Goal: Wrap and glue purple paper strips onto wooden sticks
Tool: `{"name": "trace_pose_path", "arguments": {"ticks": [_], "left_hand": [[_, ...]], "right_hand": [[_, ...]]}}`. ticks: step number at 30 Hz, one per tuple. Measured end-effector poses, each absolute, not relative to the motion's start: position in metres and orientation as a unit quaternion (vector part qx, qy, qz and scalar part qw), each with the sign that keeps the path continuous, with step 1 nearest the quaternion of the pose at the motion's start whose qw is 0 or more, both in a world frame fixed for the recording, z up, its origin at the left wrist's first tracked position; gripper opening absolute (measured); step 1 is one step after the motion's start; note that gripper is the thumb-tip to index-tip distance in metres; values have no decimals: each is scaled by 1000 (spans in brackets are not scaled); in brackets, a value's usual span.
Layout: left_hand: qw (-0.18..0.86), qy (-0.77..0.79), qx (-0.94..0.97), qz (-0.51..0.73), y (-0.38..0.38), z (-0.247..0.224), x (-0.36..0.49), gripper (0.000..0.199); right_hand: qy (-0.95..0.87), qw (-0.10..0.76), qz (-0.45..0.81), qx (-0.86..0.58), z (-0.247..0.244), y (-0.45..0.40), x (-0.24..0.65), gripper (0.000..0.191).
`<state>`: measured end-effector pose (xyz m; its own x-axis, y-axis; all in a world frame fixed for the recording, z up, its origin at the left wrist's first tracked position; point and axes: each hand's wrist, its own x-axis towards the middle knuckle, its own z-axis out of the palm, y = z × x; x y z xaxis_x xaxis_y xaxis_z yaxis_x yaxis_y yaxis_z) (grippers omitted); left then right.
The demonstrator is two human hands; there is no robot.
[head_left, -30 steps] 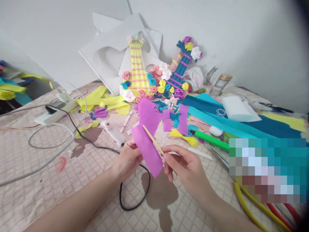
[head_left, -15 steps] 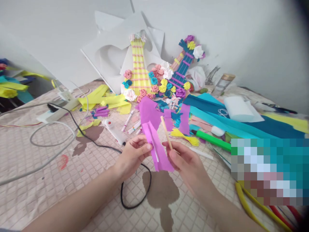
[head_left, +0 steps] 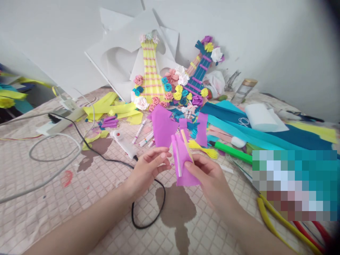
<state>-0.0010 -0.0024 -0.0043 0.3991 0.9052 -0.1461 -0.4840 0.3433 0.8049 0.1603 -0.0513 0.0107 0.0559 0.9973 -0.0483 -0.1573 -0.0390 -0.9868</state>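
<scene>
My right hand [head_left: 211, 175] pinches a small piece of purple crepe paper [head_left: 186, 176] and a pale wooden stick [head_left: 184, 138] together, the stick along the paper's right side. Running lengthwise on the paper near its left edge is a thin white strip [head_left: 178, 159]; I cannot tell what it is made of. Just left of the paper is my left hand [head_left: 152, 163], its fingers bent and apart, holding nothing. Both hands are above the table.
Behind stand a yellow flower-trimmed paper guitar [head_left: 151, 71] and a blue one [head_left: 199, 74]. A glue gun [head_left: 122, 143] lies to the left with its black cable [head_left: 103, 158]. Purple sheets [head_left: 163, 124], blue crepe paper [head_left: 228, 117], a green marker [head_left: 232, 152] and yellow-handled scissors [head_left: 265, 216] surround the hands.
My left hand has let go of the purple crepe paper. The paper has shifted right into my right hand, which now grips it along with the wooden stick.
</scene>
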Motion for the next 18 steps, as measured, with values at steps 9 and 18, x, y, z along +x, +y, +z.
{"name": "trace_pose_path", "arguments": {"ticks": [9,18], "left_hand": [[717,292,424,471,-2,-5,-5,12],[646,198,585,449,-10,-1,-8,22]], "right_hand": [[-426,549,496,-521,8,-40,166,10],[-472,531,439,-550,2,-32,170,13]]}}
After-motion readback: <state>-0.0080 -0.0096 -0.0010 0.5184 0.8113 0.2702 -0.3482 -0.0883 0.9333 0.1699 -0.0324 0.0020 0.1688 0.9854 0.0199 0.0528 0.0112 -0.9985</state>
